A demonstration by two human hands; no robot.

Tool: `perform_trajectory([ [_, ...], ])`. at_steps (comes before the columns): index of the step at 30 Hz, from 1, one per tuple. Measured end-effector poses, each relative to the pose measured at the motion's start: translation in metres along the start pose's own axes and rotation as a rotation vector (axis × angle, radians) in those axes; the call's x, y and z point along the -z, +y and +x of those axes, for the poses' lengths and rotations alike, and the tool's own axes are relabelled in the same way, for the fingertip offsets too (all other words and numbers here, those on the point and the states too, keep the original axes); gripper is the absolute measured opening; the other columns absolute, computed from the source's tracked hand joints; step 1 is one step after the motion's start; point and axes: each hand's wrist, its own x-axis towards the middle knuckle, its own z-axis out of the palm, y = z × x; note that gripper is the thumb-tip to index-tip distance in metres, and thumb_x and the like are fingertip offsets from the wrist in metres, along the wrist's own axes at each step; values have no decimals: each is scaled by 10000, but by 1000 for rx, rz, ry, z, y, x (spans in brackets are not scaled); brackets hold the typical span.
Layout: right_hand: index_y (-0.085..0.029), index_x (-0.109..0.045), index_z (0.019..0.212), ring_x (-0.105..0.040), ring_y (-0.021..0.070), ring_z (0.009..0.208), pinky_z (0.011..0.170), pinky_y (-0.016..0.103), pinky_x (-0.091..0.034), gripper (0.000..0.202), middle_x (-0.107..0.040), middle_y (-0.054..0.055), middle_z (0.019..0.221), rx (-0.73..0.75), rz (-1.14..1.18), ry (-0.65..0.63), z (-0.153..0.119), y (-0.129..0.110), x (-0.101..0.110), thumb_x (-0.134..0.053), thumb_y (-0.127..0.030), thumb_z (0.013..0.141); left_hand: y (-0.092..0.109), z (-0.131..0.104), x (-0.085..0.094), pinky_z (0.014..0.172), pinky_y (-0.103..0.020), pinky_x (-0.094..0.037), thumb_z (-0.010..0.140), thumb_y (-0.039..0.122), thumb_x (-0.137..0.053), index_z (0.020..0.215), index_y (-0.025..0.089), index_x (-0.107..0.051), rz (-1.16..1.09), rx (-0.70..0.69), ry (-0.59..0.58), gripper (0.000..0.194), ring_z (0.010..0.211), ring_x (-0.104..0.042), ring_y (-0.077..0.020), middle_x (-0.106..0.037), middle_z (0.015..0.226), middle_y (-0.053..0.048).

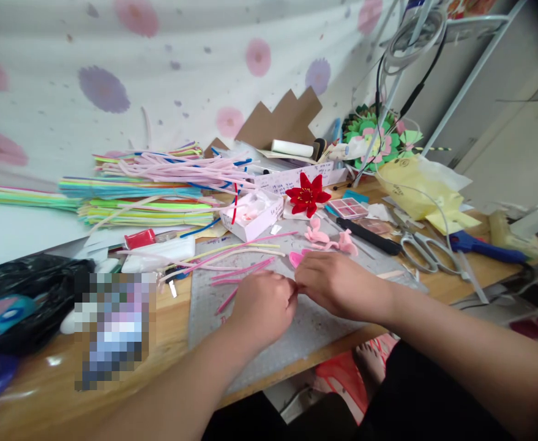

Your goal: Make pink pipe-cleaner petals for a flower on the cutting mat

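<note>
Over the grey cutting mat (213,361), my left hand (265,303) and my right hand (342,285) meet, fingertips touching and fingers closed. A bright pink looped piece (297,258) shows just above the fingers of my right hand; what lies between the fingertips is hidden. Bright pink stems (225,300) lie on the mat left of my hands. Behind my right hand are pale pink fuzzy shaped pieces (317,235). A red fuzzy flower (308,195) stands farther back.
Bundles of coloured stems (149,211) fill the back left beside a small white box (253,214). To the right are scissors (427,251), a black-handled tool (369,236) and a blue-handled tool (486,246). A black plastic bag (34,306) lies left.
</note>
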Motion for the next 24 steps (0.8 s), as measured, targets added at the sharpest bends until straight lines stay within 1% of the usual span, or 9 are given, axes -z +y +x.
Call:
perform_trajectory([
  [4, -126, -648, 739, -541, 138, 658, 610, 254, -381, 94, -632, 43, 690, -212, 263, -12, 2, 2, 2, -566, -117, 784, -6, -1, 0, 800, -383, -407, 806, 149, -464, 632, 158, -635, 18, -219, 42, 244, 567, -547, -159, -632, 597, -43],
  [5, -131, -656, 736, -546, 128, 635, 594, 243, -384, 80, -637, 31, 679, -254, 340, -37, 2, 4, 4, -586, -120, 771, -8, 0, 1, 821, -387, -401, 803, 144, -464, 616, 163, -628, -19, -227, 41, 249, 558, -536, -148, -623, 586, -30],
  [7, -132, -666, 751, -565, 116, 627, 588, 231, -410, 90, -650, 25, 687, -291, 525, -57, 1, 10, 9, -587, -150, 789, -10, 1, 5, 788, -352, -411, 801, 148, -467, 579, 172, -619, -189, -159, 12, 270, 550, -523, -132, -608, 562, -12],
  [9, -125, -672, 829, -601, 124, 710, 652, 245, -457, 142, -671, 49, 770, -244, 715, 30, -3, 16, 16, -544, -183, 842, -11, 2, 12, 654, -275, -414, 815, 182, -466, 564, 171, -624, -500, -13, -74, 297, 543, -520, -119, -614, 562, -12],
  [12, -130, -666, 968, -604, 138, 878, 811, 299, -464, 171, -668, 82, 927, -55, 842, 198, -9, 21, 24, -540, -144, 854, -10, 0, 19, 479, -212, -334, 818, 270, -509, 673, 145, -678, -1050, 185, -244, 255, 466, -463, -86, -639, 587, -27],
  [15, -153, -655, 1056, -579, 128, 904, 830, 293, -454, 259, -635, 76, 962, 67, 852, 167, -11, 17, 28, -605, -100, 807, -8, -3, 20, 414, -200, -260, 780, 304, -584, 749, 125, -705, -1419, 237, -346, 218, 392, -371, -54, -629, 556, -29],
  [17, -152, -661, 1059, -569, 121, 877, 795, 274, -461, 275, -603, 72, 947, 91, 875, 143, -9, 12, 29, -626, -100, 791, -7, -6, 17, 417, -203, -258, 762, 292, -610, 719, 130, -715, -1547, 230, -375, 197, 389, -386, -55, -622, 527, -29],
  [21, -125, -692, 966, -560, 106, 815, 766, 258, -462, 194, -572, 56, 897, 122, 917, 114, -4, 6, 32, -632, -95, 784, -4, -8, 14, 488, -220, -336, 725, 257, -644, 666, 151, -726, -1673, 225, -413, 147, 423, -484, -78, -617, 486, -24],
  [24, -110, -693, 919, -562, 98, 793, 751, 245, -463, 151, -567, 46, 878, 146, 945, 111, -1, 6, 33, -644, -101, 777, -4, -9, 15, 444, -212, -313, 711, 284, -664, 672, 154, -736, -1716, 238, -498, 153, 409, -486, -81, -619, 487, -28],
])
